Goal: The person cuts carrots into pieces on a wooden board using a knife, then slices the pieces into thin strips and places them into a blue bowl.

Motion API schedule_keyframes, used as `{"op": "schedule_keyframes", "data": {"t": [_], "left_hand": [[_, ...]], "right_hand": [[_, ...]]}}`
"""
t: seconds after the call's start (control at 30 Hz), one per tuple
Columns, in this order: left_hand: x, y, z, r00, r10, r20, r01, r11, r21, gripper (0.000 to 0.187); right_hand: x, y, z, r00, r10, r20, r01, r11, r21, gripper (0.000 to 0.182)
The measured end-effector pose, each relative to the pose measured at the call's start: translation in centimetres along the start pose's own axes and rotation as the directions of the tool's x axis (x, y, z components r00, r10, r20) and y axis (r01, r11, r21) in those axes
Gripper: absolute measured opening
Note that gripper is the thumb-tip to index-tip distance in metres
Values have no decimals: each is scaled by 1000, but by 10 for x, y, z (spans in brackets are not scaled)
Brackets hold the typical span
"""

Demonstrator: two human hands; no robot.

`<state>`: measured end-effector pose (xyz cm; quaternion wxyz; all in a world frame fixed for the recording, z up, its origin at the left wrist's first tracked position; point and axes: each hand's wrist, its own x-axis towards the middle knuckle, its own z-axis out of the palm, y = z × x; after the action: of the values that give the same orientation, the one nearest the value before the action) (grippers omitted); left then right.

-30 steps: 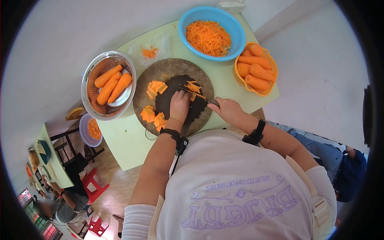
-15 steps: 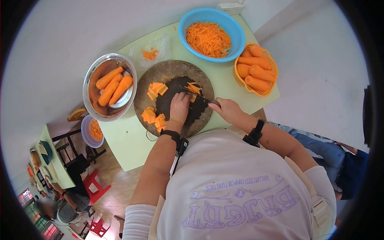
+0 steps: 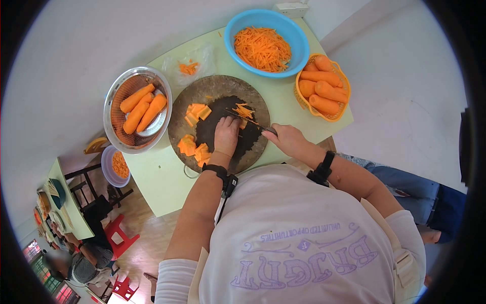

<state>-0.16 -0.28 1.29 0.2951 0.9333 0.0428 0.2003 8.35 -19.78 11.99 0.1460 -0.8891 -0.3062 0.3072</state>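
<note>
My right hand (image 3: 287, 139) is closed round the handle of a knife (image 3: 257, 124), its blade reaching left across the round chopping board (image 3: 182, 109). Close beside the blade, the bent fingers of my left hand (image 3: 226, 135) press down on a piece of carrot, mostly hidden under the fingertips. Thin carrot strips (image 3: 243, 110) lie on the far side of the blade. Carrot slices sit on the board's left in piles: one upper pile (image 3: 196, 114) and two lower ones, a left pile (image 3: 187, 145) and a right pile (image 3: 202, 154).
A blue basin (image 3: 230, 49) of carrot shreds stands at the back. An orange basket (image 3: 331, 117) of whole carrots is on the right, a metal colander (image 3: 112, 124) with carrots on the left. A plastic bag (image 3: 205, 60) lies behind the board. Another person (image 3: 88, 263) sits lower left.
The knife blade has shifted slightly up and tilted a little. My left hand stays nearly in place. At the far right, a person's legs and arm have moved.
</note>
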Motion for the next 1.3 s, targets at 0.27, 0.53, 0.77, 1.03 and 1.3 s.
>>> {"op": "schedule_keyframes", "data": {"t": [0.27, 0.53, 0.77, 1.03, 1.3], "left_hand": [[-3, -1, -2, 1000, -2, -8, 2, 999, -42, 12], [-3, -1, -2, 1000, -7, 20, 7, 1000, -21, 11], [-1, 0, -1, 1000, -13, 7, 13, 1000, -6, 8], [-1, 2, -3, 1000, -10, 3, 10, 1000, -21, 9], [-2, -1, -2, 1000, -19, -20, 18, 998, -59, 9]], "right_hand": [[8, 8, 10, 1000, 27, -6, -27, 998, 59, 55], [-3, -1, 0, 1000, -4, -14, 4, 999, 34, 54], [-3, 2, 3, 999, -23, -44, 24, 999, 21, 53], [2, 1, 5, 1000, 2, -4, -2, 1000, 20, 54], [3, 5, 1, 998, 53, 30, -57, 990, 128, 53]]}}
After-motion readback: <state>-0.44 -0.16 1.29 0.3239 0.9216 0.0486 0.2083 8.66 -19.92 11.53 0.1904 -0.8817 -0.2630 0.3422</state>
